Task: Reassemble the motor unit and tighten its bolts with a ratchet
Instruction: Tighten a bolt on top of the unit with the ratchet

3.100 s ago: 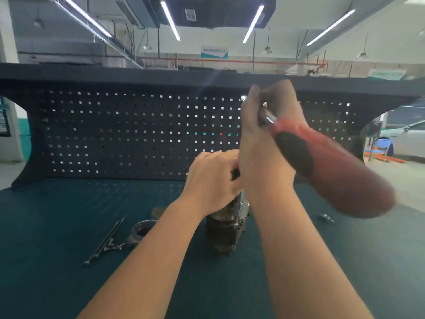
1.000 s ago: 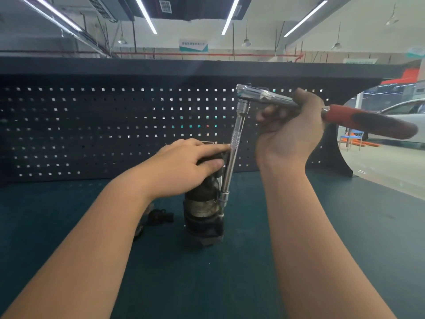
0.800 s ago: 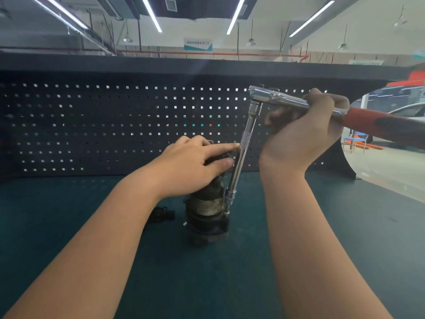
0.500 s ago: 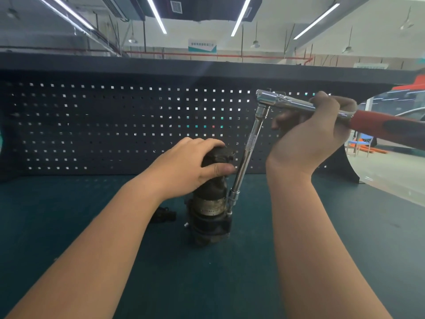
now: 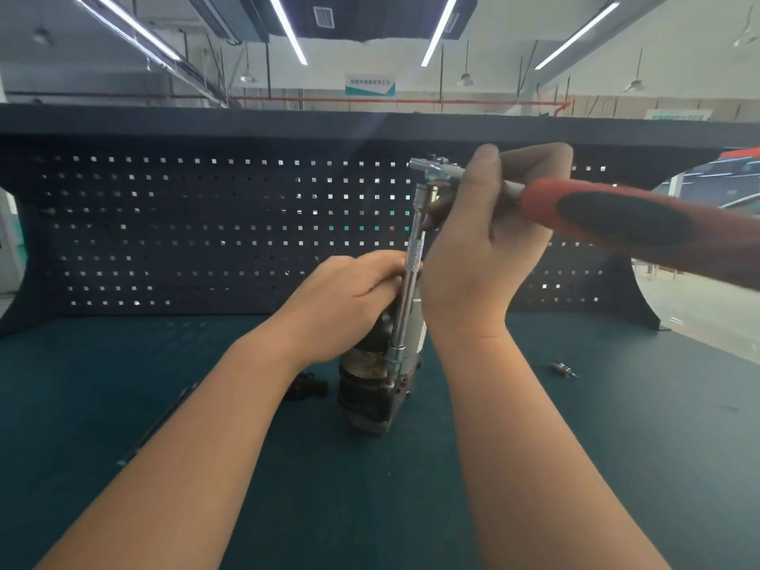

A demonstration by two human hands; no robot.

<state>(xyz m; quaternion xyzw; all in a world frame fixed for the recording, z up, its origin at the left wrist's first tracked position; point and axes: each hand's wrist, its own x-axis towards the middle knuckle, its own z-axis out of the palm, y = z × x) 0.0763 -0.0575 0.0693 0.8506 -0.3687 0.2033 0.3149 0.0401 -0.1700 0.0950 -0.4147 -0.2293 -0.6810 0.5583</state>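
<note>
The dark, grimy motor unit [image 5: 372,388] stands upright on the teal bench mat [image 5: 617,446]. My left hand [image 5: 349,302] grips its top from the left, fingers reaching the extension bar. A ratchet [image 5: 608,216] with a red and black handle is held level by my right hand [image 5: 489,236], which grips the chrome shaft just behind the head. From the ratchet head a long chrome extension bar [image 5: 407,290] runs down along the motor's right side, its socket end low on the housing. The bolt under the socket is hidden.
A dark pegboard [image 5: 205,232] closes off the back of the bench. A small loose metal part [image 5: 564,369] lies on the mat to the right. A black part [image 5: 306,387] and a thin rod [image 5: 160,421] lie left of the motor.
The ratchet handle has swung round toward me and to the right. The extension bar now stands closer to upright against the motor. My left hand has slid along the motor top up to the bar.
</note>
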